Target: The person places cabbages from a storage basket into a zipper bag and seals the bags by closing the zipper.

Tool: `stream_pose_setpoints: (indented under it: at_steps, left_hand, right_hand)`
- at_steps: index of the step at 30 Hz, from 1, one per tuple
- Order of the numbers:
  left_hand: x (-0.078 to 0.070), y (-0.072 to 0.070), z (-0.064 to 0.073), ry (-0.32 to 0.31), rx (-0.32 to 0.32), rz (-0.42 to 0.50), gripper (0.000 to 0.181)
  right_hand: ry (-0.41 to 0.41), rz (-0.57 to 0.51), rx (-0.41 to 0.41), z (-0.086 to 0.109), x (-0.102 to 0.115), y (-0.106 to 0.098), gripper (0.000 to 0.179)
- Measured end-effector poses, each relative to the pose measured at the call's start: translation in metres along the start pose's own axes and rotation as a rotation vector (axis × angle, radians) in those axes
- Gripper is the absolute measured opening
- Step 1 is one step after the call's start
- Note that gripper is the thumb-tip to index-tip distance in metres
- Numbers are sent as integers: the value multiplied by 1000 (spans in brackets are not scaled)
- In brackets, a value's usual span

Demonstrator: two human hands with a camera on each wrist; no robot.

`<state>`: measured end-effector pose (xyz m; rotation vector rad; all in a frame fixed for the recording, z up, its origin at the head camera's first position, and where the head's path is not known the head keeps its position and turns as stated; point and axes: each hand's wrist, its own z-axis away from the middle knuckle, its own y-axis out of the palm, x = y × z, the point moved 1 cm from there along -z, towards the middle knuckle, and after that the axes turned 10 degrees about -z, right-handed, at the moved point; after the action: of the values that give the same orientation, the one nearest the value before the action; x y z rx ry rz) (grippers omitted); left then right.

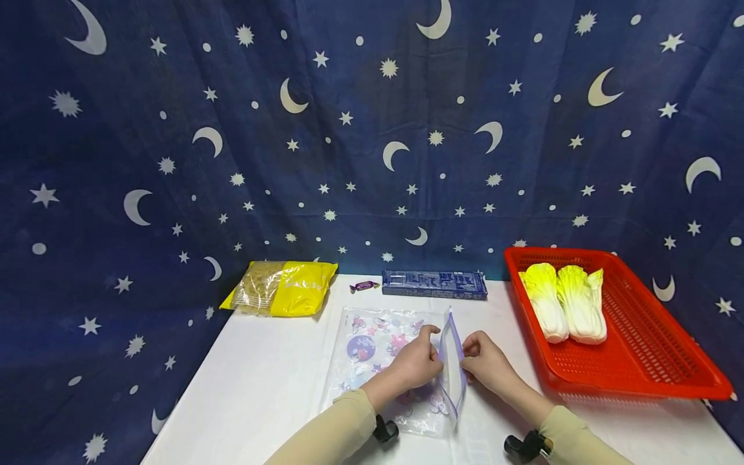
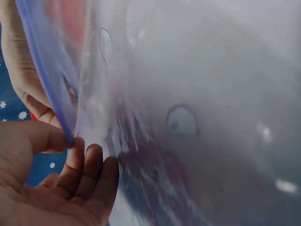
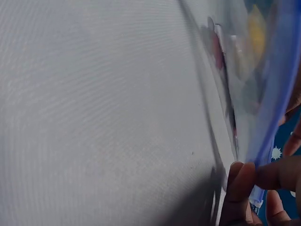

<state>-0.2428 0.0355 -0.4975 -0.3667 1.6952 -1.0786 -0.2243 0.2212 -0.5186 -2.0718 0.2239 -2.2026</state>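
A clear zip bag (image 1: pixel 372 368) printed with pink and purple cartoon figures lies on the white table, its purple-edged mouth raised and gaping toward the right. My left hand (image 1: pixel 417 361) pinches the left lip of that mouth between thumb and finger. On the opposite lip, my right hand (image 1: pixel 487 363) pinches the purple edge. Close up in the left wrist view, the thumb of the left hand (image 2: pixel 61 174) presses the purple strip (image 2: pixel 44 80) against the index finger. The right wrist view has the right hand (image 3: pixel 263 188) gripping the strip near the zip's end.
Behind the bag lie a yellow snack packet (image 1: pixel 302 287), a small purple wrapped candy (image 1: pixel 364 286) and a flat dark blue package (image 1: pixel 434 284). At right, a red plastic basket (image 1: pixel 651 323) holds two napa cabbages (image 1: pixel 545 300). A blue star-and-moon curtain (image 1: pixel 349 161) hangs behind the table.
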Motion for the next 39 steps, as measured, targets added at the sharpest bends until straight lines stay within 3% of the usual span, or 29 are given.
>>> stream_pose_setpoints:
  at_steps: [5,10,17,26,34,39]
  left_hand:
    - [0,-6,-1,-17,-8,27,49]
    - [-1,-8,-1,-9,4,-7,26]
    - [3,-13,1,22,15,4,15]
    - [12,-26,4,35,-40,-64,30]
    - [14,-38,9,40,-2,-130,48]
    - [18,-49,12,49,15,-147,54]
  right_hand:
    - [17,15,-12,-1,0,2,31]
    - [26,12,-29,0,-1,3,30]
    - [30,39,-35,0,-2,2,27]
    - [51,13,-46,-3,-4,0,43]
    - [28,0,-50,-2,-3,-1,48]
    - [-52,102,-89,-4,1,-5,38]
